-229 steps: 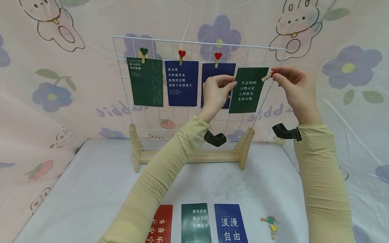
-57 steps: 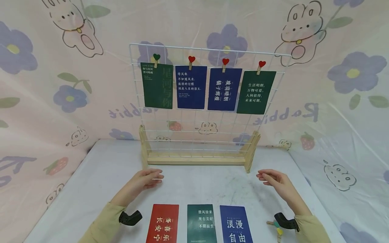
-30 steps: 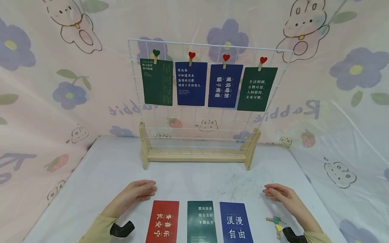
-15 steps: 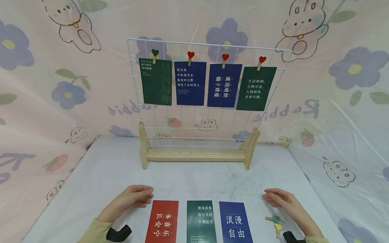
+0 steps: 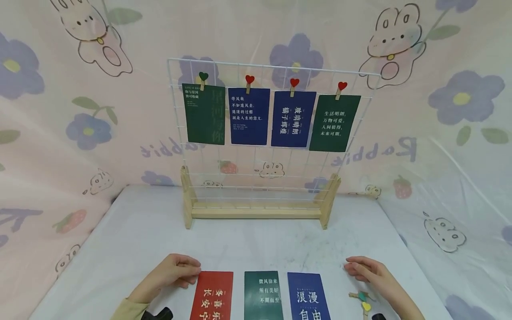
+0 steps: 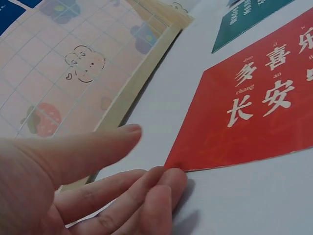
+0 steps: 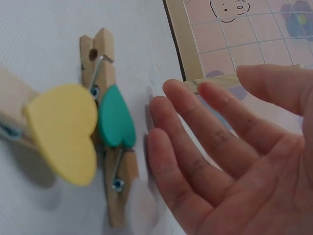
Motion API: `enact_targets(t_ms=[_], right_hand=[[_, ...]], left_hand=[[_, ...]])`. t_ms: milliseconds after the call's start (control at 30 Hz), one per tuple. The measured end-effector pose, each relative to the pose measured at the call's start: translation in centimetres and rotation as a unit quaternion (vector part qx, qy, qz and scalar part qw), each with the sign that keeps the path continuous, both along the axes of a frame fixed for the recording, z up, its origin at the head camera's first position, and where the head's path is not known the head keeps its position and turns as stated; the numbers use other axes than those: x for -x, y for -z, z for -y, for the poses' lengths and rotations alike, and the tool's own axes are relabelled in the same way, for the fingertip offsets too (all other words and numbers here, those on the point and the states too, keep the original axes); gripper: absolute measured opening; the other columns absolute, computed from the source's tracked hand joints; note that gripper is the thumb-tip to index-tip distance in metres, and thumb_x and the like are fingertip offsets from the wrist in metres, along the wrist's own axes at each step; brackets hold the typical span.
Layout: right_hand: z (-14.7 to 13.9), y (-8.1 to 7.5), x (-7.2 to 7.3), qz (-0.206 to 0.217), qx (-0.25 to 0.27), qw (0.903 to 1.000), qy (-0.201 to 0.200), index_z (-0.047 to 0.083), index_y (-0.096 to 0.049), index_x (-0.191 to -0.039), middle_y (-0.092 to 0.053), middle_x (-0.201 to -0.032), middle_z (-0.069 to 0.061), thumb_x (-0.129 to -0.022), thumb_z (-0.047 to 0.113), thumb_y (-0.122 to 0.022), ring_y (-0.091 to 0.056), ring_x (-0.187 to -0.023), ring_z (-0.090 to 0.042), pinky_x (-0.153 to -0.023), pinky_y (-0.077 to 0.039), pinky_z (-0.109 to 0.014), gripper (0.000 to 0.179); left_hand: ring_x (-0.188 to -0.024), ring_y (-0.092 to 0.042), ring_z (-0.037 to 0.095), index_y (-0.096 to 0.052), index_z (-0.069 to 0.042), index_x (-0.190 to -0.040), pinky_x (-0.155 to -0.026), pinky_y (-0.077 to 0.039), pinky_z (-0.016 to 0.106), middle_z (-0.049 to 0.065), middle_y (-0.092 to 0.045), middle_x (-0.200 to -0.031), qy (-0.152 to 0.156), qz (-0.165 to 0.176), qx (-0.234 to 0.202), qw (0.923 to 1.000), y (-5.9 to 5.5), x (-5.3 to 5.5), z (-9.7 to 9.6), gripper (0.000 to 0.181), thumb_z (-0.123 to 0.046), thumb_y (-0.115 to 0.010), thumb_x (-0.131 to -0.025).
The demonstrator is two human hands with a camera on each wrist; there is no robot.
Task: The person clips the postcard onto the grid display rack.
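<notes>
My left hand is beside the upper left corner of the red card. In the left wrist view its fingertips meet that corner, with the thumb apart and nothing gripped. My right hand hovers or rests over the table, palm facing inward, fingers loosely bent and holding nothing. Close by lie small wooden clothespins, one with a yellow heart and one with a green heart. A translucent whitish shape beside them is blurred. A green card and a blue card continue the row.
A white wire grid rack on a wooden base stands at the back. Heart clothespins hold a green card, two blue cards and another green card on it. A patterned cloth hangs behind.
The rightmost green card, earlier held by my left hand, now hangs from the red-heart clothespin my right hand pinched. Both hands have come down to the table; the left has reached the red card's corner.
</notes>
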State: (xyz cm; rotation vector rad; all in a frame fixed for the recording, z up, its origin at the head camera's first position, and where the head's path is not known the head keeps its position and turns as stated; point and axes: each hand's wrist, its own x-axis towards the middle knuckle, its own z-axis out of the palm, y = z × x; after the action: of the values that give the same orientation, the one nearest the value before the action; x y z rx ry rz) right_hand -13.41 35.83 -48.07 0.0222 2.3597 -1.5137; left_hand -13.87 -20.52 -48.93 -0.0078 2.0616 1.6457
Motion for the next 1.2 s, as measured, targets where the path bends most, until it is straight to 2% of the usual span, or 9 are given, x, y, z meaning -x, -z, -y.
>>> enact_targets(t_ms=[233, 400, 633, 867, 1000, 1200], right_hand=[[0.1, 0.0, 0.0, 0.007, -0.014, 0.9999, -0.001, -0.013, -0.045, -0.131, -0.063, -0.116, -0.020, -0.101, 0.029, -0.049, -0.063, -0.102, -0.022, -0.082, -0.053, -0.029, 0.052], [-0.2, 0.0, 0.0, 0.008, -0.006, 0.9999, -0.004, -0.013, -0.044, -0.131, -0.063, -0.117, -0.020, -0.102, 0.028, -0.048, -0.062, -0.103, -0.021, -0.083, -0.053, -0.029, 0.052], [-0.4, 0.2, 0.0, 0.013, 0.001, 0.9999, 0.000, -0.012, -0.044, -0.132, -0.063, -0.116, -0.018, -0.101, 0.030, -0.050, -0.062, -0.102, -0.018, -0.083, -0.052, -0.027, 0.053], [-0.3, 0.1, -0.1, 0.009, 0.004, 0.9999, -0.005, -0.014, -0.044, -0.131, -0.063, -0.116, -0.019, -0.101, 0.030, -0.049, -0.063, -0.101, -0.018, -0.082, -0.052, -0.026, 0.053], [-0.2, -0.1, -0.2, 0.016, 0.005, 0.9998, 0.008, -0.012, -0.044, -0.132, -0.064, -0.116, -0.017, -0.101, 0.031, -0.050, -0.062, -0.101, -0.018, -0.083, -0.052, -0.026, 0.054], [-0.2, 0.0, -0.3, 0.013, 0.006, 0.9998, 0.010, -0.013, -0.044, -0.132, -0.063, -0.116, -0.018, -0.101, 0.031, -0.050, -0.062, -0.102, -0.018, -0.083, -0.052, -0.025, 0.054]], left_hand=[[-0.068, -0.064, 0.014, -0.064, 0.010, -0.105, -0.058, -0.054, 0.029, 0.006, -0.069, -0.082, -0.001, -0.034, 0.015, 0.9993, -0.1, -0.3, -0.4, 0.038, -0.012, -0.080, -0.078], [-0.067, -0.062, 0.014, -0.065, 0.010, -0.102, -0.059, -0.054, 0.029, 0.005, -0.067, -0.079, -0.015, -0.052, 0.024, 0.9982, 0.1, -0.4, -0.8, 0.036, -0.006, -0.082, -0.074], [-0.063, -0.058, 0.014, -0.067, 0.007, -0.097, -0.056, -0.053, 0.029, 0.004, -0.064, -0.074, -0.046, -0.059, 0.055, 0.9957, 0.3, -0.7, -1.4, 0.035, -0.006, -0.085, -0.070], [-0.058, -0.055, 0.013, -0.070, 0.002, -0.093, -0.052, -0.051, 0.028, 0.003, -0.063, -0.070, -0.084, -0.066, 0.105, 0.9887, 0.6, -0.7, -1.9, 0.036, -0.010, -0.089, -0.065], [-0.057, -0.055, 0.013, -0.070, 0.001, -0.089, -0.051, -0.050, 0.027, 0.003, -0.063, -0.068, -0.097, -0.069, 0.109, 0.9869, 0.9, -0.6, -1.9, 0.035, -0.010, -0.090, -0.062], [-0.056, -0.054, 0.012, -0.071, 0.000, -0.087, -0.049, -0.050, 0.027, 0.002, -0.063, -0.068, -0.099, -0.080, 0.107, 0.9861, 1.2, -0.6, -2.0, 0.035, -0.011, -0.091, -0.061]])
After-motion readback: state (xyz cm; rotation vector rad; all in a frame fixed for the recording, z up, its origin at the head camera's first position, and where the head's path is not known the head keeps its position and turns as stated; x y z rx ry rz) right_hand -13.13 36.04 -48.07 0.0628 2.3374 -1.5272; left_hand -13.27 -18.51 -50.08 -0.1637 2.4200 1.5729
